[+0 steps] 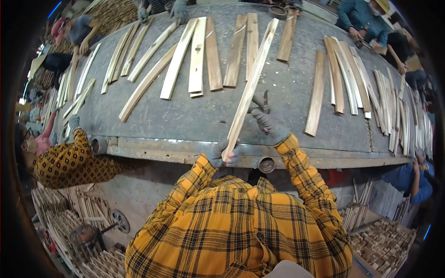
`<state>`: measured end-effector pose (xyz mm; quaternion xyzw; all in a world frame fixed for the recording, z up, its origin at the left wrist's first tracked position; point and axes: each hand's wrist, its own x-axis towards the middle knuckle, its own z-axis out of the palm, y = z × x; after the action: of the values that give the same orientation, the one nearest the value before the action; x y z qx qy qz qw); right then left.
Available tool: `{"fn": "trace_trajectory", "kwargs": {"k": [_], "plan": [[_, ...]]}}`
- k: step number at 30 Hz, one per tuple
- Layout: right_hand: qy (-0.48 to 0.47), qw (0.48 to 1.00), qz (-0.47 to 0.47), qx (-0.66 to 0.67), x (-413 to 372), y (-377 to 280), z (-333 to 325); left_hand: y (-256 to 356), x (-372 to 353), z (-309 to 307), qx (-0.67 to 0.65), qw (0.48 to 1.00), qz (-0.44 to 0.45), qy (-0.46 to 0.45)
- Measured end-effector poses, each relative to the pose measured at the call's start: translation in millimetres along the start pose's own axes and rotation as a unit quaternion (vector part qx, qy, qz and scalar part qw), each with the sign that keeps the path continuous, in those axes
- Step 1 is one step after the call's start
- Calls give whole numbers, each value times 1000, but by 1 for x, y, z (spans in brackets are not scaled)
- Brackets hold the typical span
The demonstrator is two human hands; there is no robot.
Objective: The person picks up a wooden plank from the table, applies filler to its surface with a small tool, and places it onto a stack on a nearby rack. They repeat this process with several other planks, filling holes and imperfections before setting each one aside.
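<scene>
At the near edge of the desk (185,121), the gloved left hand (225,154) is clenched round the near end of a long wooden strip (252,78). Its length runs away from the person, far tip leaning a little right. The right hand (269,121) is closed against its middle, seemingly round a dark tool (265,98), half hidden. Bare desk lies either side; other slats (199,55) crowd the far half

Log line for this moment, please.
left hand: grips strip near end | right hand: grips mid-strip | strip: slanted over table | other strips: on table
</scene>
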<state>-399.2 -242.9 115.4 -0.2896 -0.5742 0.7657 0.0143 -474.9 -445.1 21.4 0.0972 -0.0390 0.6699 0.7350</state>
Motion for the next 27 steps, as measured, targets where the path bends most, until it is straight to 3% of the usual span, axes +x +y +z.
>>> {"fn": "trace_trajectory", "kwargs": {"k": [1, 2, 5, 6, 7, 8, 9, 10, 11, 12, 13, 14, 17, 20, 21, 23, 25, 26, 27], "plan": [[-16, 999, 6, 34, -2, 3, -2, -3, 5, -9, -38, 998, -22, -49], [-10, 996, -5, 86, -6, 2, -6, -7, 9, -18, -47, 998, -37, -31], [29, 982, -72, 175, -4, 12, -21, -13, 45, -17, -71, 988, -101, -88], [98, 963, -96, 232, 10, 37, -46, -6, 52, 2, 106, 990, -91, 28], [147, 959, -88, 226, -4, 13, -45, -1, 66, 30, 235, 948, -110, 184], [195, 953, -81, 218, -16, -13, -47, -2, 87, 39, 247, 898, -56, 359], [223, 941, -121, 224, -8, 0, -77, 16, 94, 27, 365, 859, -77, 352], [207, 951, -128, 193, -6, 7, -112, 34, 102, 16, 477, 802, -98, 345], [301, 936, -104, 151, -12, -8, -113, 55, 114, 12, 638, 639, -85, 421], [323, 934, -118, 98, -2, 8, -151, 72, 124, 7, 761, 437, -69, 474], [391, 913, -108, 41, -1, 6, -166, 84, 132, 3, 805, 343, -6, 484], [433, 890, -29, -138, -8, -6, -175, 96, 141, -2, 837, 243, 57, 487], [453, 767, 32, -454, -13, -7, -203, 131, 186, -31, 843, 115, 14, 525], [444, 717, -27, -537, -20, 4, -195, 147, 202, -54, 827, 101, -62, 549], [436, 698, -59, -565, -26, 10, -186, 146, 199, -44, 820, 150, -77, 547], [420, 735, -46, -530, -38, 15, -167, 139, 180, -8, 797, 248, -105, 540], [411, 759, -30, -505, -51, 28, -163, 123, 144, -20, 642, 593, -14, 486], [415, 756, -10, -506, -51, 38, -165, 118, 121, -22, 524, 734, 33, 432], [431, 719, 10, -545, -52, 40, -160, 105, 99, -16, 487, 779, 58, 391]]}}
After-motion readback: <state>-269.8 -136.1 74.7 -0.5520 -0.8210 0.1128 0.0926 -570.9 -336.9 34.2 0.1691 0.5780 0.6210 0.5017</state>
